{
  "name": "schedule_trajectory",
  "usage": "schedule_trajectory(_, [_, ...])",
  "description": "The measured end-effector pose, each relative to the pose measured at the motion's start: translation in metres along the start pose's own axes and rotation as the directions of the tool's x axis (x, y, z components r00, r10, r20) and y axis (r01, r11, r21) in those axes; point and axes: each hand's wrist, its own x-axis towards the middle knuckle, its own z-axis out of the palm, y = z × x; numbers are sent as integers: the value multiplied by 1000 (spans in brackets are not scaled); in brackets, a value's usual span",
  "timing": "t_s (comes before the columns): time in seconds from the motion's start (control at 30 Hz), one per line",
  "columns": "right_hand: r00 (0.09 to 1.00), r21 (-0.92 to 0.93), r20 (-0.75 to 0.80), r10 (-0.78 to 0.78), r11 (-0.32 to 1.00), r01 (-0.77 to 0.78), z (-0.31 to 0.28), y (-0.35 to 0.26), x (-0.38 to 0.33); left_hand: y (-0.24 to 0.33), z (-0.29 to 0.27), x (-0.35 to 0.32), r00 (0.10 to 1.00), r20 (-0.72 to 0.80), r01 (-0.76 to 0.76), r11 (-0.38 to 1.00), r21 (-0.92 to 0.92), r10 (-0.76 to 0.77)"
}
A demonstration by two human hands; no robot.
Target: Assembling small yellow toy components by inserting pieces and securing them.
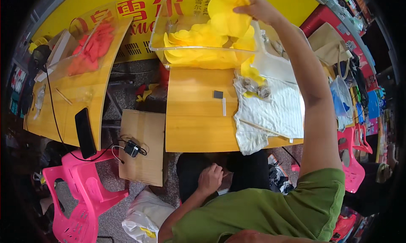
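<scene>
My right hand (259, 8) is raised at the far side of the table, fingers closed on the edge of a large yellow petal-shaped piece (228, 15), perhaps several layered together. Below it stands a clear plastic bin (157, 43) with many similar yellow petals (196, 40) heaped inside. More yellow petals (252, 71) trail down beside the bin's right end. My left hand (210, 178) rests low over my lap with its fingers curled; whatever they may hold is hidden.
A white cloth (275, 109) with a thin stick (264, 130) covers the table's right part. A small dark square (218, 94) and a white strip (224, 107) lie nearby. Leftward are a bin of red pieces (95, 48), a phone (85, 133), a cardboard box (146, 158) and a pink chair (84, 192).
</scene>
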Motion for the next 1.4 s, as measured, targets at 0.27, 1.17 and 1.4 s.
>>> schedule_trajectory(0.27, [965, -22, 215, -147, 988, 155, 33, -50, -127, 0, 9, -13, 1000, -6, 9, 994, 107, -9])
schedule_trajectory(1.17, [902, -619, -353, -247, 785, -28, 194, 58, -193, 63, -34, -52, 985, -113, 110, 975, -192, -133])
schedule_trajectory(1.4, [968, 728, -197, 158, 685, 36, 162, -24, -271, 68, -77, -8, 909, 10, 227, 474, -851, -417])
